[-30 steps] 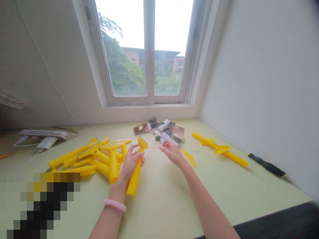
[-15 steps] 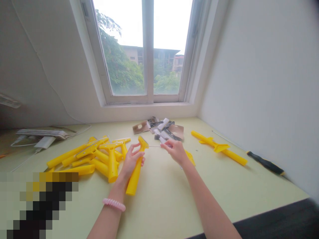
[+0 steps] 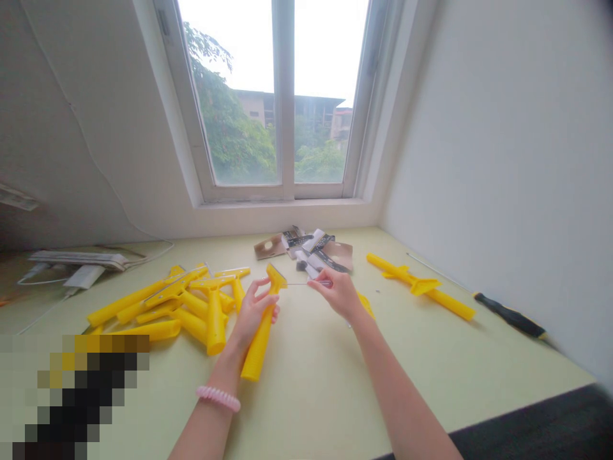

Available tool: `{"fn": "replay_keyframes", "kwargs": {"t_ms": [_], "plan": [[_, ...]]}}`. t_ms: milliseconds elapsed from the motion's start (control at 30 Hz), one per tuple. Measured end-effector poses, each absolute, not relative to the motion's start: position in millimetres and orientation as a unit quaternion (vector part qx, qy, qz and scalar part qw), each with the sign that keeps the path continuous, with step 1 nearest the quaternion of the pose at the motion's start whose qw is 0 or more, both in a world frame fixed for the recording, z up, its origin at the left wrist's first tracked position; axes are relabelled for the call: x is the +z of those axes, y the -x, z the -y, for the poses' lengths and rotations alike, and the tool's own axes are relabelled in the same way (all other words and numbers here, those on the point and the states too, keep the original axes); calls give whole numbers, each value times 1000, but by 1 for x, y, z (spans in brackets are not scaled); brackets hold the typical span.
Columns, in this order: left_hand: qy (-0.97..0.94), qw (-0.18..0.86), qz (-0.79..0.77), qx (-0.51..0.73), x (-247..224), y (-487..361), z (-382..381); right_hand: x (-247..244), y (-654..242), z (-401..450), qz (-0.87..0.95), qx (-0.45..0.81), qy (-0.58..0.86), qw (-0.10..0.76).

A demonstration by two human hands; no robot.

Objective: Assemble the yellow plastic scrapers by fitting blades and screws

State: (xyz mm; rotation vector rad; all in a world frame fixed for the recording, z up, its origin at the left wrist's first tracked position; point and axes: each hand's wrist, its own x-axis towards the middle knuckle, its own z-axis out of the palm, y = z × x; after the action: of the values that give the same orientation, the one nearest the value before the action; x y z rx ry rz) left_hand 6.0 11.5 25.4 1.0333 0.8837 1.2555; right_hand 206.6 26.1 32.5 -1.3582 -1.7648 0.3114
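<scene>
My left hand (image 3: 256, 311) is wrapped round a yellow scraper (image 3: 258, 345), its head tilted up and away from me. My right hand (image 3: 334, 291) pinches a small screwdriver (image 3: 297, 283), whose thin metal shaft points left and meets the side of the scraper's head. Most of the screwdriver's handle is hidden by my fingers. Behind my right wrist, part of a yellow plastic piece (image 3: 366, 305) shows on the table. To the left of my left hand lies a pile of yellow scrapers (image 3: 215, 319), several with metal-edged heads.
Printed card packaging (image 3: 318, 249) lies below the window. On the right are yellow scraper parts (image 3: 421, 285) and a long screwdriver with a black handle (image 3: 510, 315) along the wall. A white power strip (image 3: 86, 259) with cords sits at the far left. The front left corner is pixelated.
Both hands keep nearly the same pose, with the screwdriver still at the scraper's head. The view has shifted very slightly.
</scene>
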Motion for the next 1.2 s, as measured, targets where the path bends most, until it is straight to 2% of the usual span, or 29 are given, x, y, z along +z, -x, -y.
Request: {"fn": "replay_keyframes", "kwargs": {"t_ms": [667,900,1100,1200], "plan": [[-453,599,-387,535,29,-7,-8,38,-206,-21,721,114,561,389],[-457,595,-384,539,26,-8,-10,36,-210,-22,754,83,574,307],[-438,610,-374,544,26,-9,-12,48,-265,-33,646,44,668,366],[-427,623,-374,538,25,-13,-13,44,-307,-33,633,62,699,326]]}}
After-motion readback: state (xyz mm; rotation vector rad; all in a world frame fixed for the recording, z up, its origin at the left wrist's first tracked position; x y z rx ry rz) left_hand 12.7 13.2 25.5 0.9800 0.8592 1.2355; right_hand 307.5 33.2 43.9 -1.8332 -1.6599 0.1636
